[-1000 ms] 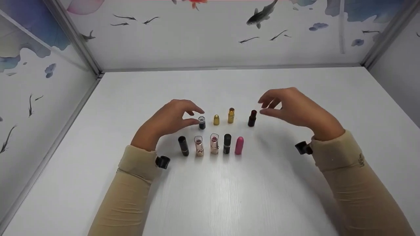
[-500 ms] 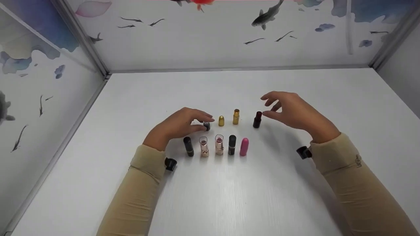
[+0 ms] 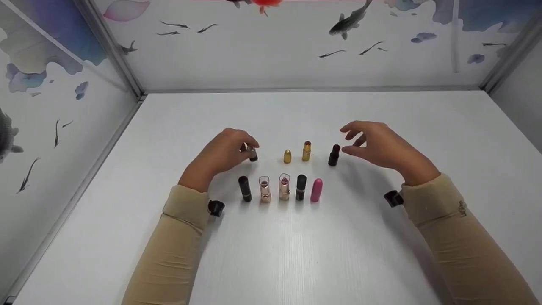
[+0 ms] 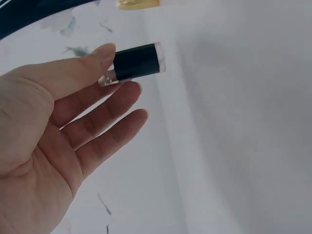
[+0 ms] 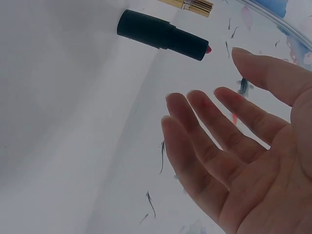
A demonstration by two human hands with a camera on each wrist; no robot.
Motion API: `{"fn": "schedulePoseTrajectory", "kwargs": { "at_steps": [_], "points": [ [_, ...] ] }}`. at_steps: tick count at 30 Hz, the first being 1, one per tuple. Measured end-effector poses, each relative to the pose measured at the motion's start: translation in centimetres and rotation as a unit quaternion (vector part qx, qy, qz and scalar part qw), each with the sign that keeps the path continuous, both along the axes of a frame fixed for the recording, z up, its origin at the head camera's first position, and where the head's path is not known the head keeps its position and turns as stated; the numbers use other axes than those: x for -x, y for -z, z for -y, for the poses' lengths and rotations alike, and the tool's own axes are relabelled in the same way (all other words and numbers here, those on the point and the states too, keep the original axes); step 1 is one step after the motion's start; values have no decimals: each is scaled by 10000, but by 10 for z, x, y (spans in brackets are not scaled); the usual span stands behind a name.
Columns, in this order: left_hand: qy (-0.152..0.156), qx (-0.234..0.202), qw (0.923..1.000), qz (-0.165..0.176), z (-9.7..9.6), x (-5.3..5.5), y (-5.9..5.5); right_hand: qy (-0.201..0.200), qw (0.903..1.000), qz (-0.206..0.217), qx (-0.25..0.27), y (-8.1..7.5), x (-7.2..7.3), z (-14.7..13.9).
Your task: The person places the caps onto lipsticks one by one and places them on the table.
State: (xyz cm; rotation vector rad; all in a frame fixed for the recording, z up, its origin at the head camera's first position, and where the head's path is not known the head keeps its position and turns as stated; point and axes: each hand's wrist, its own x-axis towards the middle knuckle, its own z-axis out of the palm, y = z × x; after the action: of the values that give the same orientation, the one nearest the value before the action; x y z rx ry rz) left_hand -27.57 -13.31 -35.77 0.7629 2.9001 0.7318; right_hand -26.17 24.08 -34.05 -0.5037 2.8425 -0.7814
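Note:
My left hand [image 3: 220, 151] pinches a small black lipstick cap [image 4: 137, 62] by its clear end, between thumb and fingers. In the left wrist view the other fingers spread below it. My right hand [image 3: 377, 143] is held with fingers loosely bent and nothing between them, thumb close beside an uncapped black lipstick [image 3: 333, 156]. That lipstick stands upright, and its red tip shows in the right wrist view. Between the hands stand a gold cap [image 3: 287, 156] and an uncapped gold lipstick [image 3: 306, 151].
Nearer me, a row stands on the white table [image 3: 271, 254]: a black tube [image 3: 245, 189], two rose-gold lipsticks with clear tops [image 3: 265, 191], a black lipstick [image 3: 300, 187] and a pink one [image 3: 316, 190]. Patterned panels [image 3: 254, 63] wall the back and left.
My left hand has closed its thumb and fingers on the black cap and carried it left, away from the gold cap. The right hand stays beside the black lipstick. The head view has shifted slightly.

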Motion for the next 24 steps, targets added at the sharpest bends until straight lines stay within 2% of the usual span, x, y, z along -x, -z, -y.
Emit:
{"fn": "schedulePoseTrajectory", "kwargs": {
  "at_steps": [4, 8, 11, 14, 18, 24],
  "points": [
    [-342, -623, 9961, -531, 11, -3, -15, 88, 9993, 351, -115, 8, 5, -3],
    [-588, -1361, 9828, -1096, 16, -6, -23, 113, 9976, 682, -102, 19, 12, -4],
    [-635, -1756, 9709, -1498, 15, -7, -25, 71, 9964, 834, -145, 25, 16, -2],
    [-660, -2089, 9623, -1612, 12, -7, -29, 21, 9958, 889, -212, 29, 19, -2],
    [-735, -2416, 9546, -1577, 11, -9, -32, 50, 9949, 981, -219, 30, 22, 1],
    [-790, -2513, 9537, -1453, 7, -11, -33, 91, 9950, 978, -157, 36, 28, 2]
  ]
}}
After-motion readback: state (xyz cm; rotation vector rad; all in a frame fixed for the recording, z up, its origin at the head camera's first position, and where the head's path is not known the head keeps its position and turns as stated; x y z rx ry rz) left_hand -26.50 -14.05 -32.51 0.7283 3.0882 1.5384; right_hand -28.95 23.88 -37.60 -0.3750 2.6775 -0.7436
